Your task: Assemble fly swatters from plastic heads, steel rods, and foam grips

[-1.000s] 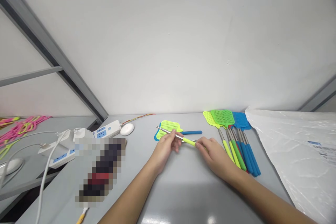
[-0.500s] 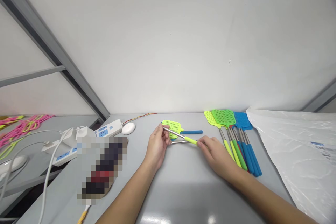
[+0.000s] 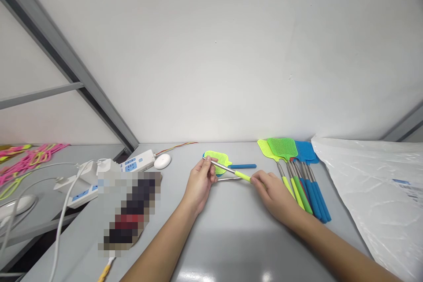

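Observation:
My left hand [image 3: 199, 183] pinches the metal rod of a fly swatter handle [image 3: 228, 169] close to its far left end, the tip just showing past the thumb. The fingers of my right hand [image 3: 272, 191] are closed on the end of its yellow-green grip. The handle slants down to the right above the table. Behind it lies a yellow-green perforated swatter head [image 3: 218, 157], its neck pointing right. Something blue shows under that head, and a blue grip [image 3: 243, 166] extends to the right. Another metal rod [image 3: 228, 179] lies just below, partly hidden by my left hand.
Several fly swatters in yellow-green, green and blue [image 3: 282, 147] lie bunched on the right, beside a large white plastic bag [image 3: 366, 185]. To the left are a power strip [image 3: 137, 161], a round white device [image 3: 162, 161], white cables [image 3: 61, 224] and a blurred-out object [image 3: 132, 211].
The rod's left tip now sticks out a little past my left thumb. My right hand keeps its hold on the grip, and the things on the table have stayed put.

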A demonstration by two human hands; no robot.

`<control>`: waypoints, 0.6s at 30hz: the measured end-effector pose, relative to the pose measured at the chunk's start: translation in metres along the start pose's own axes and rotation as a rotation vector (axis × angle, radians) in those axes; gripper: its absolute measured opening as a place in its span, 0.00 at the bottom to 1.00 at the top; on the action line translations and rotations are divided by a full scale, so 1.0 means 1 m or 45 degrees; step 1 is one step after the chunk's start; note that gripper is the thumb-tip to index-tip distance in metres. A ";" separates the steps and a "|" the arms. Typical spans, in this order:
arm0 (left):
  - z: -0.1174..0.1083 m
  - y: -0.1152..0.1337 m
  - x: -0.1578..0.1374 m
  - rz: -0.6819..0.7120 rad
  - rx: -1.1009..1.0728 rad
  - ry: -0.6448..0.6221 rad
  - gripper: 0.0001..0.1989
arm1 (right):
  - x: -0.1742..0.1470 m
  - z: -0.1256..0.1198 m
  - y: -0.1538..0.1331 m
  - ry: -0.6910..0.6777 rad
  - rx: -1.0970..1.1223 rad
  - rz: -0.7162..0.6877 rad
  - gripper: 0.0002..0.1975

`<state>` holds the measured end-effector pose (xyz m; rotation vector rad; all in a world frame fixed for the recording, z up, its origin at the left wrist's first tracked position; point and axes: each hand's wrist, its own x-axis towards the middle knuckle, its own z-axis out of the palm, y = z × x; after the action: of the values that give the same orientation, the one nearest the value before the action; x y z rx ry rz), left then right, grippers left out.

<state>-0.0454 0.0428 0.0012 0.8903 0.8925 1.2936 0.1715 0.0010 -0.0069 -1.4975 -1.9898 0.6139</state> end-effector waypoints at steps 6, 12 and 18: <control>0.000 0.000 0.000 -0.001 -0.010 -0.013 0.15 | -0.001 -0.001 -0.002 0.055 0.019 -0.025 0.14; 0.001 -0.001 -0.001 0.009 -0.043 -0.019 0.16 | -0.002 -0.002 -0.005 0.127 0.075 -0.058 0.09; 0.002 -0.001 -0.001 -0.022 -0.135 -0.035 0.15 | -0.002 -0.001 -0.004 0.145 0.099 -0.071 0.09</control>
<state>-0.0430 0.0419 0.0012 0.8138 0.8007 1.2985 0.1699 -0.0023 -0.0036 -1.3947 -1.8930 0.5630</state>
